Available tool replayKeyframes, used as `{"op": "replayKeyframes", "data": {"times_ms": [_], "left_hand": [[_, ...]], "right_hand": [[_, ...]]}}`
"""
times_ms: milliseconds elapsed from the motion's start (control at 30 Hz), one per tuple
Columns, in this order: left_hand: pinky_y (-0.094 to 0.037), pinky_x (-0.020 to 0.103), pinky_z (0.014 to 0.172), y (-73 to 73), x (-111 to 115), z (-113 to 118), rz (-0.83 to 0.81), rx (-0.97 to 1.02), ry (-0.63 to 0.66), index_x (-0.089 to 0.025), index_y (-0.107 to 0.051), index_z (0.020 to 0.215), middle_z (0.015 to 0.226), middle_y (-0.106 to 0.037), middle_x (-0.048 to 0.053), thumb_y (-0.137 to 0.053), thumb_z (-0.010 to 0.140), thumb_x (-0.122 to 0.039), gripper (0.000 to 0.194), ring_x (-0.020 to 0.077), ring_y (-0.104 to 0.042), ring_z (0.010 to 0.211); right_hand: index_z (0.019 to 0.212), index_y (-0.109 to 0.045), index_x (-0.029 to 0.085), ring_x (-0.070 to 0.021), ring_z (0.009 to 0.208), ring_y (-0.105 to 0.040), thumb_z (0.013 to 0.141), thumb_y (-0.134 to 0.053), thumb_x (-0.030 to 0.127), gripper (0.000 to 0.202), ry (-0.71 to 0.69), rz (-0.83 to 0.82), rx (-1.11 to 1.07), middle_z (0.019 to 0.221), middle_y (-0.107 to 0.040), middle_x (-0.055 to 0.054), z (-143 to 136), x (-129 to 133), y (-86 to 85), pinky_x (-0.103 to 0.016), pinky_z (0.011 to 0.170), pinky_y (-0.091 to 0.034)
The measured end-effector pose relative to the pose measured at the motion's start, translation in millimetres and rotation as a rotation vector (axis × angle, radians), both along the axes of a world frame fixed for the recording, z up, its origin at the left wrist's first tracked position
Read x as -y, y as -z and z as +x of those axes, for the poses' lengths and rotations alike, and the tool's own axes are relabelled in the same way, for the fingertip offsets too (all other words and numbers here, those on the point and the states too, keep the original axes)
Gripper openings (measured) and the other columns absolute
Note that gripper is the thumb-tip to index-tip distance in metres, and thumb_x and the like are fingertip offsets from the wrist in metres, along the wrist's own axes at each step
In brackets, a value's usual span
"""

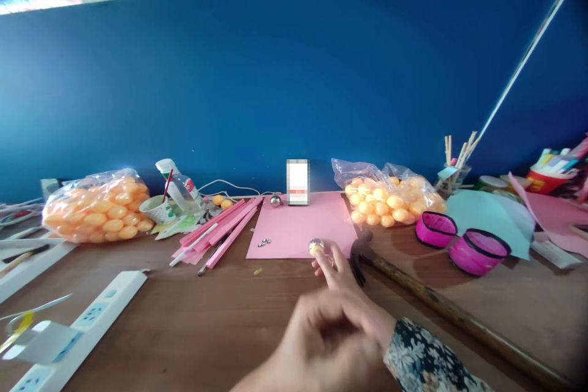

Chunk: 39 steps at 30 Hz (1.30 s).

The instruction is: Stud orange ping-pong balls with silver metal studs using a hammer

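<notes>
My right hand (337,269), in a dark floral sleeve (427,358), reaches over the near edge of a pink sheet (303,220). Its fingertips are at a shiny silver ball (316,244) with a yellowish underside, and the fingers close about its near side. Closer to the camera, my left hand (316,343) is blurred, with its fingers curled in front of the right wrist. What it holds, if anything, is hidden. Another silver ball (275,201) lies at the sheet's back left. Several small metal bits (264,243) are scattered near its left edge.
A hammer (427,294) lies right of my hands. Bags of orange balls (110,211) flank the sheet, with pink strips (220,229) on the left. Magenta bands (478,251) sit right. A white power strip (87,331) is front left; a blue partition (275,86) stands behind.
</notes>
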<state>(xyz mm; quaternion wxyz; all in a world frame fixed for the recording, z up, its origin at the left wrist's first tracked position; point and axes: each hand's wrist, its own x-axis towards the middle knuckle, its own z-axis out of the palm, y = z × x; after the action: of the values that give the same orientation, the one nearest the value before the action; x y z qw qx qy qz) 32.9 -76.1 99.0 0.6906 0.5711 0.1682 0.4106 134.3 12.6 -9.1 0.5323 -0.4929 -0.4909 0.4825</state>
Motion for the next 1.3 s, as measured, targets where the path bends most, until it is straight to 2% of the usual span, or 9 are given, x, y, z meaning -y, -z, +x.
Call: {"op": "replayKeyframes", "data": {"times_ms": [100,200,333,467,600,800,967,1167,1300], "left_hand": [[-0.047,0.025,0.072,32.2,-55,-9,0.187,-0.292,-0.615,-0.018,-0.064,0.079,0.076,-0.064,0.003,-0.055,0.076,-0.026,0.012,0.0127,-0.057,0.073],[-0.048,0.027,0.067,63.9,-94,-22,0.246,-0.483,-0.898,-0.016,-0.063,0.081,0.08,-0.064,0.004,-0.054,0.075,-0.026,0.015,0.0144,-0.058,0.072],[-0.049,0.029,0.07,91.8,-108,-30,0.161,-0.508,-0.908,-0.015,-0.061,0.087,0.085,-0.065,0.006,-0.052,0.076,-0.026,0.018,0.016,-0.06,0.08],[-0.049,0.03,0.075,102.3,-104,-28,0.127,-0.474,-0.798,-0.015,-0.059,0.096,0.094,-0.065,0.008,-0.052,0.077,-0.027,0.023,0.0167,-0.061,0.085],[-0.049,0.033,0.08,105.5,-103,-26,0.131,-0.46,-0.698,-0.015,-0.056,0.107,0.101,-0.064,0.009,-0.051,0.079,-0.029,0.032,0.0182,-0.061,0.089],[-0.047,0.033,0.086,108.5,-102,-26,0.14,-0.453,-0.664,-0.016,-0.055,0.112,0.107,-0.063,0.009,-0.051,0.08,-0.03,0.035,0.0195,-0.06,0.097],[-0.046,0.035,0.088,110.4,-101,-25,0.095,-0.436,-0.636,-0.017,-0.051,0.117,0.114,-0.06,0.01,-0.053,0.079,-0.031,0.041,0.0219,-0.056,0.104],[-0.05,0.034,0.082,109.4,-100,-25,0.112,-0.394,-0.574,-0.018,-0.045,0.122,0.106,-0.062,0.009,-0.051,0.081,-0.029,0.043,0.0192,-0.061,0.093],[-0.05,0.033,0.081,111.0,-98,-25,0.231,-0.453,-0.666,-0.018,-0.047,0.119,0.106,-0.06,0.009,-0.048,0.082,-0.027,0.038,0.0182,-0.06,0.092]], "right_hand": [[0.107,-0.05,0.018,-0.0164,0.072,-0.059,0.077,-0.051,0.04,0.037,0.006,0.006,-0.025,0.09,-0.061,-0.006,-1,-2,2.0,-0.027,0.057,-0.049],[0.112,-0.047,0.018,-0.0163,0.069,-0.059,0.078,-0.049,0.041,0.041,0.012,0.001,-0.051,0.098,-0.059,-0.008,-1,-4,4.9,-0.028,0.053,-0.049],[0.115,-0.046,0.02,-0.0178,0.069,-0.061,0.079,-0.05,0.042,0.042,-0.01,0.033,-0.045,0.1,-0.062,-0.008,0,-4,7.9,-0.029,0.056,-0.051],[0.117,-0.045,0.02,-0.0214,0.087,-0.06,0.083,-0.045,0.041,0.04,-0.043,0.068,0.005,0.108,-0.059,-0.009,0,-2,7.6,-0.028,0.058,-0.053],[0.118,-0.044,0.02,-0.0199,0.093,-0.058,0.085,-0.043,0.038,0.037,-0.049,0.076,0.073,0.114,-0.055,-0.009,0,-1,5.6,-0.027,0.064,-0.053],[0.119,-0.043,0.02,-0.0186,0.087,-0.06,0.085,-0.043,0.037,0.038,-0.062,0.059,0.112,0.111,-0.057,-0.008,1,0,4.0,-0.026,0.064,-0.053],[0.12,-0.043,0.022,-0.0206,0.098,-0.057,0.085,-0.043,0.038,0.039,-0.069,0.063,0.102,0.117,-0.055,-0.008,1,-2,7.4,-0.027,0.068,-0.053],[0.121,-0.045,0.02,-0.0229,0.101,-0.055,0.083,-0.045,0.04,0.043,-0.06,0.065,0.197,0.126,-0.048,-0.01,4,-3,14.1,-0.031,0.074,-0.051],[0.124,-0.042,0.021,-0.0214,0.092,-0.058,0.082,-0.045,0.043,0.047,-0.046,0.021,0.108,0.121,-0.051,-0.01,3,-3,11.1,-0.03,0.068,-0.052]]}}
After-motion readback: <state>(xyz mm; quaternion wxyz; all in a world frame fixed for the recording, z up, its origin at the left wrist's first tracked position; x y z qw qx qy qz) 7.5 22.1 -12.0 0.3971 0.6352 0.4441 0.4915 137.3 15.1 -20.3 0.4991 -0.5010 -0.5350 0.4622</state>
